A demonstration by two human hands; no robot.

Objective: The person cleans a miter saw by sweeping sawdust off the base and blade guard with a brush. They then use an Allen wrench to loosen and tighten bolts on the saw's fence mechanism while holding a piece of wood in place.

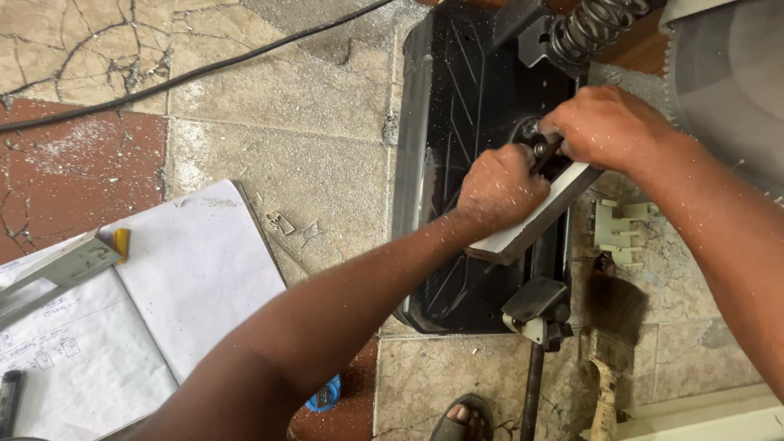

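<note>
White profile piece [535, 219] sits angled across the black saw base [457, 163], right of frame centre, running from about 7 o'clock up to 1 o'clock. My left hand [500, 189] lies on top of its upper half, at 10 o'clock from the piece's middle; my right hand [608, 126] is at its top end, 1 o'clock. Between the two hands is a small metal clamp knob [539, 149]. Floor is cracked stone tile [286, 106], dusted with fine metal chips, with a dark red patch at 9 o'clock. A black cable [204, 69] runs across at 11 o'clock. An open notebook [196, 269] with sketches sits at 8 o'clock, a metal offcut [57, 273] lying on it. A brush [608, 327] lies at 5 o'clock beside a white plastic bracket [616, 229]. Saw blade [727, 90] at 2 o'clock, spring [592, 24] at 12. Left hand is curled shut, pressing down on the profile piece. Right hand is closed around the clamp knob, fingers wrapped; its fingertips are hidden.
</note>
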